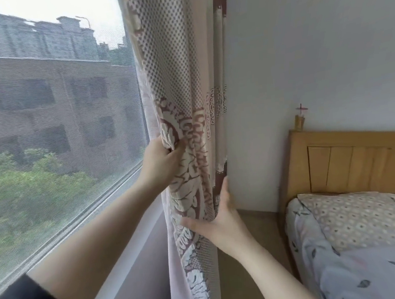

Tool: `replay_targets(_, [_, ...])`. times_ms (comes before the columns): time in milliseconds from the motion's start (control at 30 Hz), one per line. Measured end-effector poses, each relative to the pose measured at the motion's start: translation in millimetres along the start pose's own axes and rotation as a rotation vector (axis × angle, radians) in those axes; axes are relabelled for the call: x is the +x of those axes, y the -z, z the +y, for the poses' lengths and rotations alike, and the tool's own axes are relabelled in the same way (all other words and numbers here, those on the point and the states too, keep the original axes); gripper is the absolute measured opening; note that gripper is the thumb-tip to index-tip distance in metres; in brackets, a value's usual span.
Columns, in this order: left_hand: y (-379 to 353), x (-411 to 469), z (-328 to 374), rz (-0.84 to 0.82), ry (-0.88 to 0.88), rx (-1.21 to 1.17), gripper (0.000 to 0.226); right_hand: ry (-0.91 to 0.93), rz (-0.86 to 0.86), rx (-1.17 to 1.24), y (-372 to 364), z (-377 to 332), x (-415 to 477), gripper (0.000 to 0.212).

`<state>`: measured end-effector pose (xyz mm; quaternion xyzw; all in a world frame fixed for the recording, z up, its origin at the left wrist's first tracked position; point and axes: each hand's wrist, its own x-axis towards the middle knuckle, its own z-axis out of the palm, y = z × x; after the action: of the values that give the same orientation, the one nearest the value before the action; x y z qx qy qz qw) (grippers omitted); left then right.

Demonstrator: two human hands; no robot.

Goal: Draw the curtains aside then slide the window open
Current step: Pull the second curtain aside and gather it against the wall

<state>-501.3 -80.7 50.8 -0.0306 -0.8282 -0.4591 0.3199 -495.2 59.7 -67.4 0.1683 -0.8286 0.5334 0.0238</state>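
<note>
A patterned pink and maroon curtain (pixel 184 77) hangs bunched in folds beside the wall corner, right of the window (pixel 48 104). My left hand (pixel 161 161) is closed on the curtain's left edge at mid height. Lower down, my right hand (pixel 219 216) wraps around the gathered folds from the right, thumb in front and fingers behind the cloth. The window shows a fine insect screen with buildings and trees outside; its lower track (pixel 77 222) runs diagonally toward the curtain.
A white sill ledge (pixel 121 267) runs below the window. At the right stands a bed with a wooden headboard (pixel 354 164), a dotted pillow (pixel 364 219) and a floral quilt (pixel 375 274). A small ornament (pixel 300 120) sits on the headboard.
</note>
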Motion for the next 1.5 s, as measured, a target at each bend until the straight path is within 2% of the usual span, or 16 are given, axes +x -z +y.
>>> replay_targets(133, [-13, 23, -13, 0.028, -0.082, 0.102, 0.034, 0.048, 0.022, 0.028, -20, -1, 45, 0.152])
replay_targets(300, [-22, 58, -39, 0.175, 0.009, -0.085, 0.107, 0.053, 0.119, -0.002, -34, 2, 98, 0.147])
replay_targets(400, [-23, 88, -56, 0.149, 0.029, -0.172, 0.124, 0.039, 0.147, 0.007, -38, 7, 127, 0.151])
replay_targets(500, [-27, 117, -71, 0.067, 0.046, -0.211, 0.113, 0.033, 0.174, 0.026, -45, 13, 154, 0.149])
replay_targets(633, [-40, 151, -86, -0.004, -0.059, -0.215, 0.083, 0.021, 0.236, 0.019, -59, 18, 188, 0.151])
replay_targets(700, [-46, 161, -89, -0.033, -0.077, -0.229, 0.076, 0.006, 0.262, 0.022, -60, 20, 200, 0.153])
replay_targets(1000, [-79, 205, -103, -0.064, -0.053, -0.242, 0.071, 0.014, 0.303, 0.023, -53, 40, 259, 0.150])
replay_targets(1233, [-117, 246, -105, 0.012, -0.056, -0.207, 0.062, 0.092, 0.314, 0.071, -29, 62, 317, 0.148])
replay_targets(1433, [-159, 285, -100, 0.079, -0.046, -0.193, 0.060, 0.204, 0.294, 0.164, 6, 83, 367, 0.133])
replay_targets(1500, [-170, 294, -99, 0.098, -0.050, -0.182, 0.052, 0.217, 0.301, 0.189, 15, 88, 382, 0.129])
